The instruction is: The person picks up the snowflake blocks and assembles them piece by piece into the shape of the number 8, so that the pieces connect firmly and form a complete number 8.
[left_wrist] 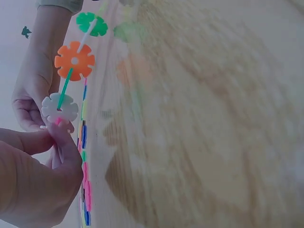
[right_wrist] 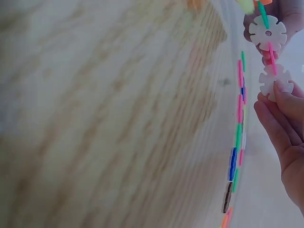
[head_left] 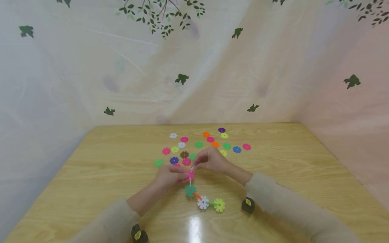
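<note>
A chain of slotted flower-shaped plastic discs hangs between the hands, neighbouring discs set crosswise. My left hand (head_left: 170,176) pinches the pink disc (head_left: 190,175) near the chain's upper end. With thumb and fingers, my right hand (head_left: 211,160) holds the end white disc (right_wrist: 275,84), which meets the pink disc's edge. Further along in the head view come a teal-green disc (head_left: 190,190), an orange disc (head_left: 197,195), a white disc (head_left: 203,202) and a yellow disc (head_left: 219,205). The left wrist view shows the orange disc (left_wrist: 75,61) face-on; left fingers partly hide the pink one.
Several loose discs lie flat beyond the hands on the wooden table (head_left: 106,162), including a brown one (head_left: 184,155), a blue one (head_left: 237,149) and a purple one (head_left: 222,130). A pale curtain (head_left: 146,84) with leaf prints stands behind the table.
</note>
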Demonstrator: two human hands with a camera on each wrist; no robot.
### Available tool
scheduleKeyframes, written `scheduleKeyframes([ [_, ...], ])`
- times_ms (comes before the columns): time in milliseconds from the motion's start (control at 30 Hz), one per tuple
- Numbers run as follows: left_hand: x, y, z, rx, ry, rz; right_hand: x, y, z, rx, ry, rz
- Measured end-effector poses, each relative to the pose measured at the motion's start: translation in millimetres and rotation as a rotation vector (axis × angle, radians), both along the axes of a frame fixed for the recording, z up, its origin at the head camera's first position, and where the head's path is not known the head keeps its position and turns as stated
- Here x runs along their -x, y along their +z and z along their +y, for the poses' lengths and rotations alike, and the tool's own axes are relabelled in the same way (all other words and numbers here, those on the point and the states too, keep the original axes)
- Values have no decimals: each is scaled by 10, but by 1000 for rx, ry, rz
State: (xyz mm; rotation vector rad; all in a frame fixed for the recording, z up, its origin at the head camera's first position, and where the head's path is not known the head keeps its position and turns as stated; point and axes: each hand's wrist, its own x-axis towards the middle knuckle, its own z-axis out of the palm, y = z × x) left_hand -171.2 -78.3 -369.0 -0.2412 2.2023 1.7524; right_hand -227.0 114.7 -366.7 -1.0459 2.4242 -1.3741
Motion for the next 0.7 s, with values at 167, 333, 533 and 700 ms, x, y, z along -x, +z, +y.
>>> scheduleKeyframes([
  [167,-3,-29,-3,-73,-25,-17,10,4,-10,-29,36,-20],
  [333,-13,-25,-6,-85,-27,-19,26,50,-8,-99,56,-12],
  [533,-20,-18,-19,-68,-17,-17,171,160,117,-180,-29,29],
  [700,-27,2,-40,-32,-12,-16,291,196,207,-270,-96,143],
])
